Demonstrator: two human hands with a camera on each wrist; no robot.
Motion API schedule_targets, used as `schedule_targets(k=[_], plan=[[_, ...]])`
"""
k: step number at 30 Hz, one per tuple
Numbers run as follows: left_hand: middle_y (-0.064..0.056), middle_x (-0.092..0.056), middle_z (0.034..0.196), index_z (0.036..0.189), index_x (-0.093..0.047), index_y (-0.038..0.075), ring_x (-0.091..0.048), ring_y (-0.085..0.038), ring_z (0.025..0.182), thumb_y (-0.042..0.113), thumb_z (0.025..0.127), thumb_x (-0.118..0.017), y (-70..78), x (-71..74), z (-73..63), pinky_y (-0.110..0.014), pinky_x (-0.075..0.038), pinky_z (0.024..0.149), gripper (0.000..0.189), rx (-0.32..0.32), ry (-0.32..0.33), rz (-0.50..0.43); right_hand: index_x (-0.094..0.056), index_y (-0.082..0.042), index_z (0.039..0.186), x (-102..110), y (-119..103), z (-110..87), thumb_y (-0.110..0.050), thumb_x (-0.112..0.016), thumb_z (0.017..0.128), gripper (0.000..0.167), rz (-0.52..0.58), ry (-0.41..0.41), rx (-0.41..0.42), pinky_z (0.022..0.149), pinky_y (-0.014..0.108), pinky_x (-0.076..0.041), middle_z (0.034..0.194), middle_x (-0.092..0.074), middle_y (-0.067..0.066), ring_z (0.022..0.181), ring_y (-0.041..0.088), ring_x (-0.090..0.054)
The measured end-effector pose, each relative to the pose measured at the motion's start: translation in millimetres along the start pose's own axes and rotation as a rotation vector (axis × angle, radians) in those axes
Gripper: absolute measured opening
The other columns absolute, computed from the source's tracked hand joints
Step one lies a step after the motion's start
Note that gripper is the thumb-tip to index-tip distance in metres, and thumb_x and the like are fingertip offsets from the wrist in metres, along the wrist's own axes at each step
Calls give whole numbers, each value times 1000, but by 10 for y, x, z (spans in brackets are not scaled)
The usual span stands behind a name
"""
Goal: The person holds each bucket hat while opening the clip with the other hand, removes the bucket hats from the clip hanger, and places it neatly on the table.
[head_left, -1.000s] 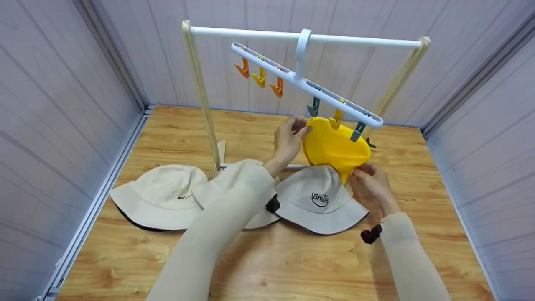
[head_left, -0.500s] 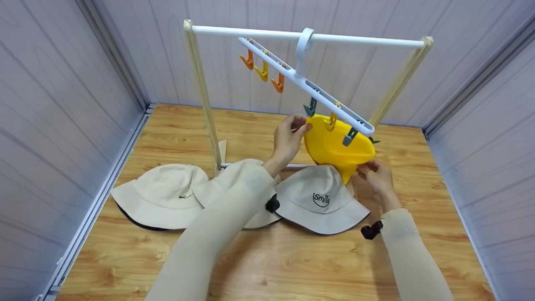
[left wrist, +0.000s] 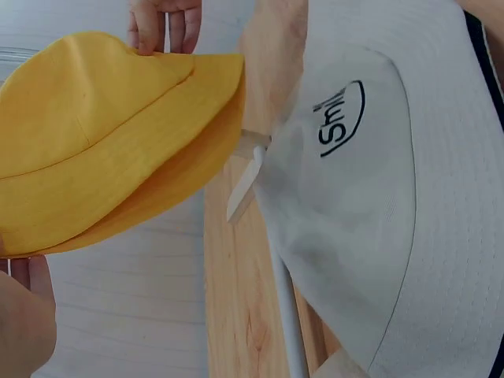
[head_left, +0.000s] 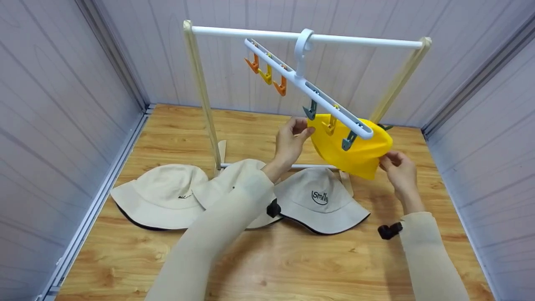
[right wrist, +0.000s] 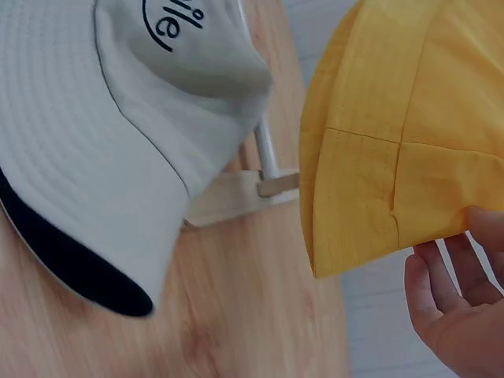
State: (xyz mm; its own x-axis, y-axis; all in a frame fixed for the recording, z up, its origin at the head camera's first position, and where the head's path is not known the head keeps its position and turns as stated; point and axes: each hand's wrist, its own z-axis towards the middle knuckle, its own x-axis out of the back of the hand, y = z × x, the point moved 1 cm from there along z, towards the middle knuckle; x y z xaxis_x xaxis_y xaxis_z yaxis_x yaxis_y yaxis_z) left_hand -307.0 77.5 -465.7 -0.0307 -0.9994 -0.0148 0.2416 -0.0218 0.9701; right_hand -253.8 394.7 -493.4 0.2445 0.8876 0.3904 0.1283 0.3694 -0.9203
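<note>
A yellow bucket hat point(head_left: 351, 154), folded flat, hangs in the air between my two hands, below and behind the right half of a white clip hanger point(head_left: 309, 90). My left hand point(head_left: 290, 144) pinches its left edge between thumb and fingers. On the lower right edge, my right hand point(head_left: 399, 173) pinches the fabric; the right wrist view shows the thumb and fingertips at the brim point(right wrist: 354, 197). In front of the hat hang a yellow clip point(head_left: 330, 124) and a dark green clip point(head_left: 349, 141). Whether either clip grips it, I cannot tell.
The hanger hooks over the white bar of a wooden rack point(head_left: 202, 92). Orange clips point(head_left: 281, 86) hang on its left half. Beneath, a grey "Smile" hat point(head_left: 319, 200) and a cream hat point(head_left: 165, 194) lie on the wooden surface, another partly behind my left sleeve point(head_left: 225, 225).
My right hand has moved right and slightly up, spreading the yellow hat flatter and lifting it off the grey hat. The hanger has turned, its left end swinging right. My left hand barely moves.
</note>
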Motion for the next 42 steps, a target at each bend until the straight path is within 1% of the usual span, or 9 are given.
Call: schedule_targets(k=[4, 10, 17, 22, 28, 32, 34, 37, 42], plan=[[1, -70, 108, 114, -70, 12, -66, -14, 103, 17, 98, -75, -1, -42, -78, -24, -57, 95, 17, 30, -10, -40, -63, -3, 132, 175, -19, -46, -22, -61, 109, 30, -20, -1, 51, 96, 17, -56, 117, -63, -4, 108, 6, -62], [-3, -68, 111, 117, -67, 11, -67, -17, 103, 14, 102, -73, -12, -136, -236, -27, -61, 92, 16, 93, -72, -131, -64, -5, 130, 411, -16, -113, -23, -61, 109, 28, -74, -1, 98, 88, 13, -56, 113, -65, -7, 104, 4, -64], [-7, -66, 113, 123, -64, 7, -66, -17, 103, 16, 104, -70, -86, -286, -531, -29, -62, 91, 22, 186, -123, -226, -65, -4, 126, 654, 11, -181, -26, -64, 108, 28, -157, 31, 131, 81, 11, -55, 108, -68, -8, 97, 5, -62], [-8, -64, 113, 121, -63, 7, -67, -18, 102, 14, 105, -69, -180, -438, -734, -29, -63, 89, 18, 272, -103, -261, -65, -3, 128, 796, 86, -218, -30, -63, 108, 33, -237, 30, 114, 79, 10, -53, 107, -66, -10, 96, 6, -60], [-7, -64, 109, 118, -62, 8, -70, -17, 96, 13, 105, -69, -307, -623, -930, -30, -64, 85, 16, 359, -82, -241, -64, 0, 135, 923, 193, -231, -33, -61, 109, 42, -314, 16, 99, 77, 8, -50, 105, -63, -15, 96, 5, -57], [-8, -63, 106, 117, -62, 7, -71, -17, 91, 13, 104, -70, -374, -736, -1035, -34, -64, 87, 16, 409, -85, -246, -64, 1, 137, 993, 267, -219, -33, -60, 110, 44, -357, -3, 102, 78, 6, -48, 106, -64, -15, 96, 1, -57], [-8, -64, 104, 116, -61, 6, -72, -20, 91, 13, 104, -70, -411, -787, -1091, -39, -64, 88, 16, 429, -93, -256, -64, 0, 139, 1024, 318, -218, -34, -59, 110, 45, -382, -13, 92, 79, 6, -47, 108, -65, -12, 96, -1, -57], [-7, -63, 102, 114, -61, 5, -73, -25, 93, 11, 104, -70, -474, -857, -1187, -44, -64, 91, 15, 462, -103, -280, -64, -1, 141, 1054, 408, -218, -36, -57, 111, 46, -413, -28, 63, 79, 7, -46, 116, -66, -1, 96, -1, -55], [-9, -63, 101, 114, -59, 4, -72, -26, 92, 8, 103, -70, -586, -971, -1337, -41, -64, 90, 15, 528, -105, -329, -64, -1, 142, 1081, 568, -207, -34, -54, 112, 45, -468, -55, 37, 77, 10, -46, 127, -65, 18, 98, 6, -55]])
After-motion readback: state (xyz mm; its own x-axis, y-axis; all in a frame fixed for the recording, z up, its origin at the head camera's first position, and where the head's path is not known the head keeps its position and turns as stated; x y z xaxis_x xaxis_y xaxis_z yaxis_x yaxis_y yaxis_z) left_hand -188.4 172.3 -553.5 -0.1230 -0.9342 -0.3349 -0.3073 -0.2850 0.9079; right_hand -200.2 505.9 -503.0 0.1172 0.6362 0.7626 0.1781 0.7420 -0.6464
